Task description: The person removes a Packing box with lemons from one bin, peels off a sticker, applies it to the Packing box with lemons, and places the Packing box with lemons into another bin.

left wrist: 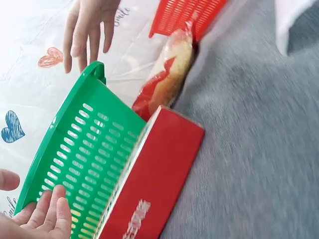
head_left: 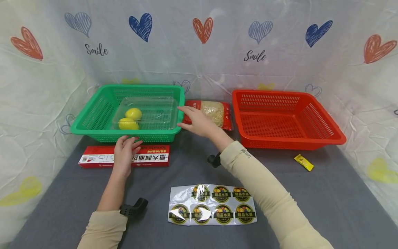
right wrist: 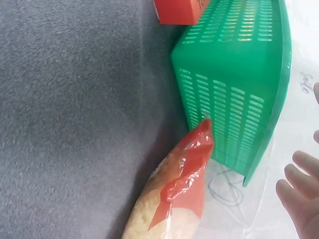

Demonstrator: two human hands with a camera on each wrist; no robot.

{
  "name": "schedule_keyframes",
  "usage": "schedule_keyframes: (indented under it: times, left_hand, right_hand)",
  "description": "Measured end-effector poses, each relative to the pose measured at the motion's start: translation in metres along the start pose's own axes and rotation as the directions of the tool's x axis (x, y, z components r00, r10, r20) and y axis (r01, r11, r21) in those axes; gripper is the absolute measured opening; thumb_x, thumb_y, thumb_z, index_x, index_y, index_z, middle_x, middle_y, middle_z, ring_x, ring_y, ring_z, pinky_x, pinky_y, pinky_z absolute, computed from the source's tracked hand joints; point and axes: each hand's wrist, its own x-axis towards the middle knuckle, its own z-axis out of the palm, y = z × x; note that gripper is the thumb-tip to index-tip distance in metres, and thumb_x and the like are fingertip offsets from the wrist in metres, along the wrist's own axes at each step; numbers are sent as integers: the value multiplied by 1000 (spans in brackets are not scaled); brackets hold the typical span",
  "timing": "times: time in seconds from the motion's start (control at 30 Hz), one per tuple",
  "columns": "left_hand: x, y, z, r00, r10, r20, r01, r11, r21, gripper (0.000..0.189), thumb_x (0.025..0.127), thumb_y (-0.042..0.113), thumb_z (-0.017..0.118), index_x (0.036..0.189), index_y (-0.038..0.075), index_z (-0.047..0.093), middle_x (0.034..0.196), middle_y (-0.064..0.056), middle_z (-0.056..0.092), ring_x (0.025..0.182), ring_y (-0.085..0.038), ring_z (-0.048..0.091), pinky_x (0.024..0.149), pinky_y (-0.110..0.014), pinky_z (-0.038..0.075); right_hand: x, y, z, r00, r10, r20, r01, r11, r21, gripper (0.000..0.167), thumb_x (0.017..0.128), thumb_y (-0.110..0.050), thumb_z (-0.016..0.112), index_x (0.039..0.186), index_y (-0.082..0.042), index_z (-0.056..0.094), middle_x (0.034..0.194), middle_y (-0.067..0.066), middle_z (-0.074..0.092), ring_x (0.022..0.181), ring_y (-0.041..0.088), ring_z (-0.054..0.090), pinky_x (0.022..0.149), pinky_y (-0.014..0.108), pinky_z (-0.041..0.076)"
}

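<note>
A clear plastic box (head_left: 152, 107) lies in the green basket (head_left: 174, 136), with two yellow lemons (head_left: 129, 123) at its left end. My left hand (head_left: 123, 155) is at the basket's front side, over the red pasta box (head_left: 152, 156); its fingers are spread from the thumb in the left wrist view, fingertips close by the green wall. At the basket's right rim, my right hand (head_left: 196, 121) reaches in from the right with fingers apart and holds nothing. Behind that hand is a red bag of pale dried noodles (head_left: 214, 112).
To the right stands a red basket (head_left: 292, 144). A small yellow packet (head_left: 304, 162) lies in front of it. Nearer on the grey table is a sheet of round stickers (head_left: 212, 204). A cloth with printed hearts hangs behind the baskets.
</note>
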Motion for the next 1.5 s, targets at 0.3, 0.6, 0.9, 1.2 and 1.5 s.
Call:
schedule_keyframes:
  times: [0.3,0.6,0.9,1.2,1.5]
  left_hand:
    - [7,1,13,998,-30,-63,9,950,-311,19,97,24,44,106,12,32,110,-6,45,101,-18,57,94,-30,42]
    - [13,3,20,989,-99,-109,39,892,-451,24,95,26,47,109,12,33,103,-5,42,97,-17,56,97,-34,39]
    - [16,0,35,984,-44,-175,-25,927,-373,51,93,25,51,134,7,27,104,-4,45,93,-18,56,88,-32,47]
    - [16,0,31,977,-79,-198,-20,891,-454,57,87,18,61,133,6,28,106,-5,48,92,-16,57,88,-30,46]
    - [18,1,29,977,-86,-194,-21,869,-495,55,86,14,62,131,5,31,107,-5,47,92,-15,56,93,-35,43]
  right_hand:
    - [9,-4,5,1000,16,4,-16,1000,1,64,88,-38,59,141,-14,34,142,8,36,130,21,31,106,36,28]
    - [18,-10,8,999,30,37,-30,1000,-2,63,88,-35,59,142,-15,33,143,8,34,131,22,31,105,37,28]
    - [29,-16,15,998,45,48,-45,999,-1,63,89,-36,57,143,-15,32,144,7,33,132,22,29,106,38,27]
    - [35,-21,22,996,32,84,-30,999,-25,63,90,-37,56,143,-14,31,143,7,34,131,19,32,104,32,31]
    - [39,-24,23,997,58,57,-57,998,-12,62,89,-34,58,142,-14,32,143,6,35,130,19,33,103,32,32]
